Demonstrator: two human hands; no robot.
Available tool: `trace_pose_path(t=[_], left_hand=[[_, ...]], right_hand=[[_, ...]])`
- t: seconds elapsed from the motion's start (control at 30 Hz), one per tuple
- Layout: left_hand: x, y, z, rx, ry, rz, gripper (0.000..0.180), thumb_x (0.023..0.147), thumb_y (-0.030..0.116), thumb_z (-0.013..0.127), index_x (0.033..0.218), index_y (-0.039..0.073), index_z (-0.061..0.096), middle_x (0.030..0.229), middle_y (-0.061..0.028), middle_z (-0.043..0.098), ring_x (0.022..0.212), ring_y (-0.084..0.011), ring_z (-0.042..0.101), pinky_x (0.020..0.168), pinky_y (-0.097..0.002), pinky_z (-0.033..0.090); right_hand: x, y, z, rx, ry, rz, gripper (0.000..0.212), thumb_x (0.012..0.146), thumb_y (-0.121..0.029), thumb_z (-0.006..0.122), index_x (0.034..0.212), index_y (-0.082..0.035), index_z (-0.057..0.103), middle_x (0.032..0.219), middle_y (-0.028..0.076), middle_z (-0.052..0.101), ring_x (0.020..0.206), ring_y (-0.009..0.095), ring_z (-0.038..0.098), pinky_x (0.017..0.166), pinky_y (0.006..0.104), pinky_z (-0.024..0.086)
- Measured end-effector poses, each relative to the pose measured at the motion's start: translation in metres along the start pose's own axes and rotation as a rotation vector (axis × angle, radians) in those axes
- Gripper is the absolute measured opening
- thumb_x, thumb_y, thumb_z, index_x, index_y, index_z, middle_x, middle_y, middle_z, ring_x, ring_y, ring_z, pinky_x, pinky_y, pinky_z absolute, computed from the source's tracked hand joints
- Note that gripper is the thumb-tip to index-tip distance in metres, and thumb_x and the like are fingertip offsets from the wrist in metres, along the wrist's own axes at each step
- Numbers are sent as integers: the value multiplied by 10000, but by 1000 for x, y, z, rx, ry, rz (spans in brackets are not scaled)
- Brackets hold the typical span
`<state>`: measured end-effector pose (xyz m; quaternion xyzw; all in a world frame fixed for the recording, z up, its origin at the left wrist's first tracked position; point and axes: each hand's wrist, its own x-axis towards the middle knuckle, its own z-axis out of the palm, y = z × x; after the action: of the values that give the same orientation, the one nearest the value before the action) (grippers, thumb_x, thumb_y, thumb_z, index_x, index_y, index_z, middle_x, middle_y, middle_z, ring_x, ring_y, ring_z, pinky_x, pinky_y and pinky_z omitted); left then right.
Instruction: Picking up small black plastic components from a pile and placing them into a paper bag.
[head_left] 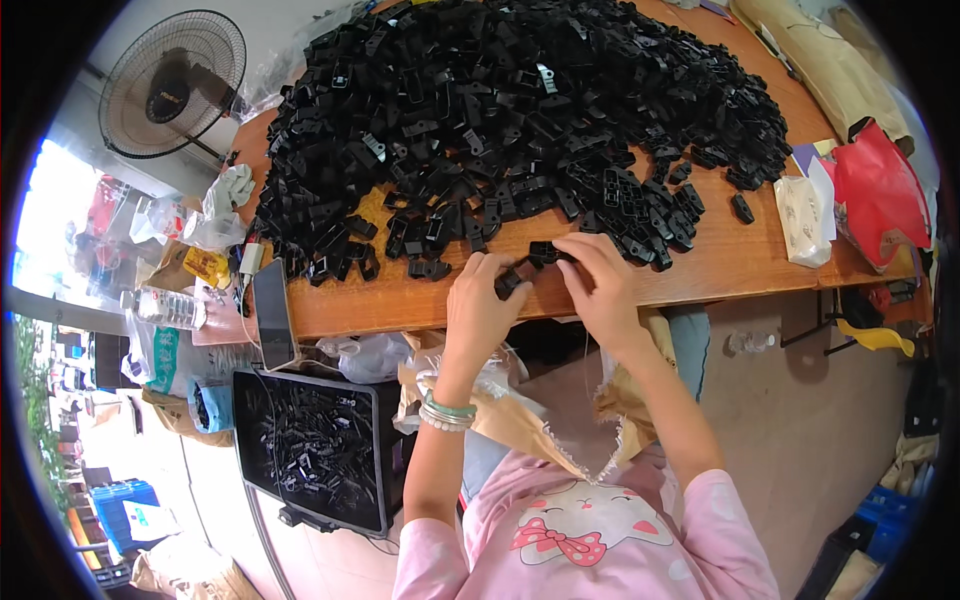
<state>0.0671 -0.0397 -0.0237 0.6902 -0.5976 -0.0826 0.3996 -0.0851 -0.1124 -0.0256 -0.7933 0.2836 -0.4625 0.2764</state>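
Over the surface's [390,308] near edge, your left hand [482,303] pinches one black part [508,285] near a second black part [543,253] clasped by your right hand [602,288], and plenty seems left, judging by the big heap of loose black parts [470,120] beyond.

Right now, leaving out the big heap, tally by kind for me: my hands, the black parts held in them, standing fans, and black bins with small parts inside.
Hands: 2, left hand and right hand
Held black parts: 2, one per hand
Fan: 1
Black bin with small parts: 1
Total: 6
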Motion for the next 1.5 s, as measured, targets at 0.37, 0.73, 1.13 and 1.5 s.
trace_pose_path(t=[0.37,0.73,1.13,1.5], left_hand=[[-12,32,-17,-659,-171,-514,299,807,56,668,1090,-19,609,754,-85,645,516,-92,532,475,-231,428],[-31,51,2,-448,-75,-153,176,820,17,644,992,-13,622,943,-91,666,778,-118,610,656,-230,484],[-9,-24,-33,521,214,-238,320,817,307,681,961,51,554,627,-67,592,566,-272,576,546,-366,435],[-13,-37,-43,479,349,-378,442,769,263,737,1095,70,509,601,-68,534,566,-267,561,551,-370,439]], right_hand=[[1,-6,-15,166,-149,-93,238,762,36,657,988,-32,686,1030,74,651,872,230,575,836,325,443],[-30,-18,-35,429,-189,434,238,790,37,639,1022,-12,664,979,83,631,864,167,595,761,261,477],[-5,16,-45,-641,64,19,158,762,-56,677,911,-9,649,895,62,551,785,226,523,681,348,409],[-22,19,-26,-663,-3,-11,233,770,-110,680,973,-37,590,933,74,536,889,262,486,749,392,359]])
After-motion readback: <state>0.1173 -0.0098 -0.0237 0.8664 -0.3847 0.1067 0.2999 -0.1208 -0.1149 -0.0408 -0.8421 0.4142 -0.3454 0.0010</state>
